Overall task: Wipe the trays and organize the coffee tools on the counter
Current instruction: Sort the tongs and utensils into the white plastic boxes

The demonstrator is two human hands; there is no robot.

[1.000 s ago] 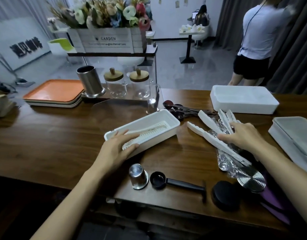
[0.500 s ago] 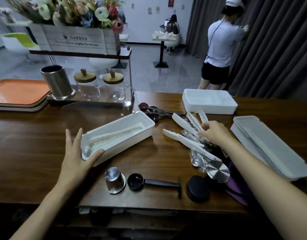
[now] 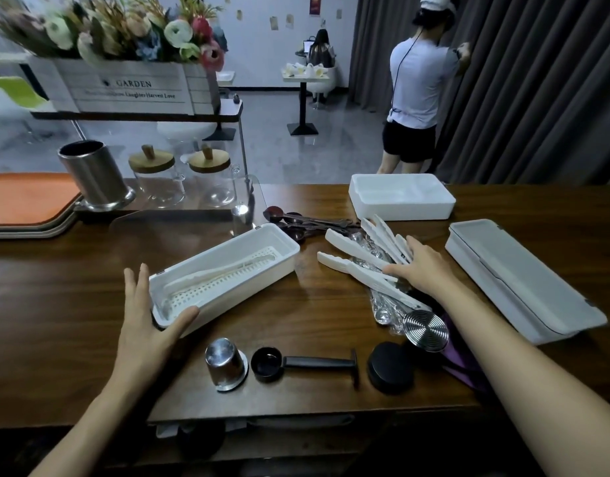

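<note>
Nearest the counter's front edge sit a steel cup (image 3: pixel 225 364) turned mouth-down, a black coffee scoop (image 3: pixel 303 363) and a black round puck (image 3: pixel 390 368), none of them being handled. Just behind, the left hand (image 3: pixel 147 325) lies spread open against the near corner of the white slotted tray (image 3: pixel 224 275), thumb along its front wall, bracing rather than gripping. The right hand (image 3: pixel 422 266) rests flat, fingers apart, on the heap of white tongs (image 3: pixel 356 266) and shiny spoons (image 3: pixel 382 309) — pressing, not clamped on any one piece that I can tell. The heap is loose and crossed, so lifting one tong could drag the others and knock the ribbed metal disc (image 3: pixel 425 330) toward the edge. Beyond lie dark measuring spoons (image 3: pixel 296 218), a lidded box (image 3: pixel 523 280) and an empty white tray (image 3: pixel 401 196).
</note>
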